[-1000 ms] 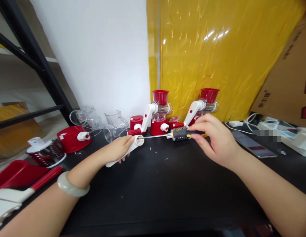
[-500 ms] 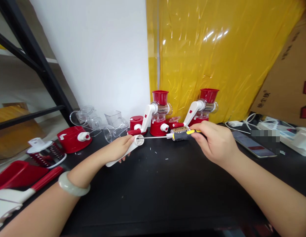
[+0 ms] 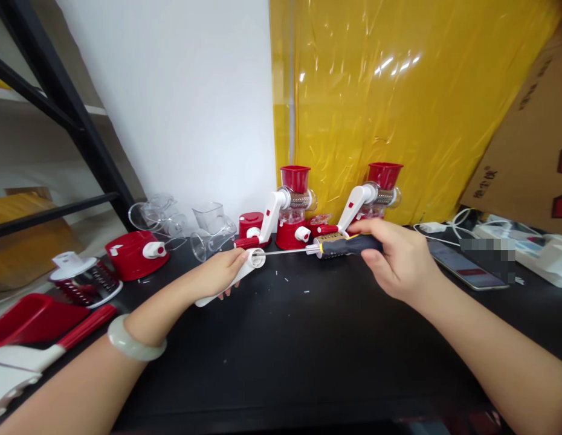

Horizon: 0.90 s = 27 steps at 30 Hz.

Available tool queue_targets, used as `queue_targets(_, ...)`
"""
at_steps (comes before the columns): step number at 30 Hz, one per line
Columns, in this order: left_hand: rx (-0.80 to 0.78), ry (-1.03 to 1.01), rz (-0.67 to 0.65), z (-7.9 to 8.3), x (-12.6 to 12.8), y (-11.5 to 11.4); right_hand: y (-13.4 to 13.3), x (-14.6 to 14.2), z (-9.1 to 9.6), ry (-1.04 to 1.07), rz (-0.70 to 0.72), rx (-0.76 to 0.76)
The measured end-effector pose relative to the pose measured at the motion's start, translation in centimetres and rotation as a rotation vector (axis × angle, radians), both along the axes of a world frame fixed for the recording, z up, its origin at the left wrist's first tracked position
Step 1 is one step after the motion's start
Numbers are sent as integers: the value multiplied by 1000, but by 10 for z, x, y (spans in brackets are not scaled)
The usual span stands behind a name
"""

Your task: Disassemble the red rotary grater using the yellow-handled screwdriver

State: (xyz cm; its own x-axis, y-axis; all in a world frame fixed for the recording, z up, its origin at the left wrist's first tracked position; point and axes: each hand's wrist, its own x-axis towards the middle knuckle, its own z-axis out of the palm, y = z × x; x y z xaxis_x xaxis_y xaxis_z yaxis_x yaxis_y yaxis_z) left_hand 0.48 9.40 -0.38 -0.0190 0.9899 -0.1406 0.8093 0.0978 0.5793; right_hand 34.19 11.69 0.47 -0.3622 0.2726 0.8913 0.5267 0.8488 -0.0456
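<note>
My left hand is closed around a white plastic crank handle, holding it tilted above the black table. Its round end faces right. My right hand grips the black and yellow handle of a screwdriver. The thin metal shaft runs left and its tip sits in the round end of the white handle. A pale bangle is on my left wrist.
Two assembled red and white rotary graters stand at the back by yellow plastic sheeting. Clear plastic parts, a red base and blade drums lie left. A phone and cables lie right, by a cardboard box.
My right hand has turned on the screwdriver handle, fingers shifting from on top to wrapped round it. The left hand and white handle stay put.
</note>
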Motion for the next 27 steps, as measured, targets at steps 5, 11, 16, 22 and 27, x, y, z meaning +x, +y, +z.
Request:
queue_targets(5,1,5,8,2,0,0,3,-1,6,-30,89,75)
queue_targets(11,-13,-10,34,3,1,1,1,-3,3,77,305,-9)
queue_targets(16,-4,-8,-6,1,1,0,5,2,0,22,-15,-29)
queue_targets(22,-17,10,34,3,2,1,8,-2,4,51,265,24)
queue_targets(27,-14,-16,1,0,0,1,4,-2,1,132,350,-28)
